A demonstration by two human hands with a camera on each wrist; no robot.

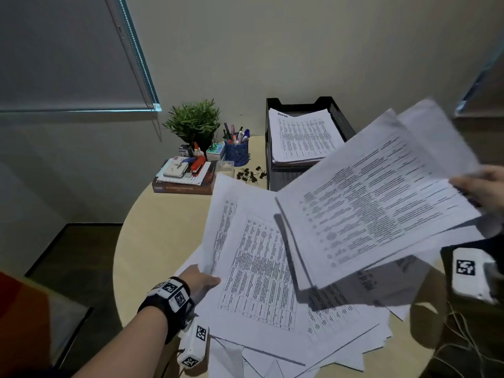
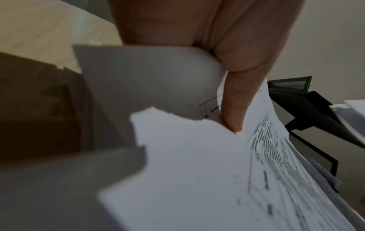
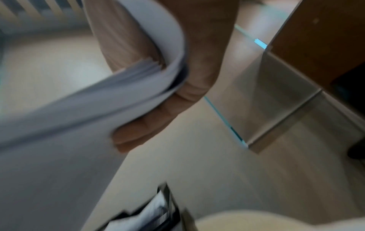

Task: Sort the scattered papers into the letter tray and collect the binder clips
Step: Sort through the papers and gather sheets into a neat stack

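My right hand (image 1: 480,186) grips a thick stack of printed papers (image 1: 381,197) by its right edge and holds it in the air above the table; in the right wrist view the fingers (image 3: 142,129) curl under the stack (image 3: 79,101). My left hand (image 1: 201,279) pinches the left edge of a printed sheet (image 1: 256,266) on top of the scattered pile, thumb (image 2: 235,109) over the sheet (image 2: 197,171). The black mesh letter tray (image 1: 341,118) at the back holds papers. Several black binder clips (image 1: 251,174) lie loose left of the tray.
A round light wood table (image 1: 152,241) carries a potted plant (image 1: 193,121), a blue pen cup (image 1: 236,148), a clear small box (image 1: 225,167) and a pile of books with a red stapler (image 1: 197,163) at the back left. More sheets (image 1: 272,358) hang over the front edge.
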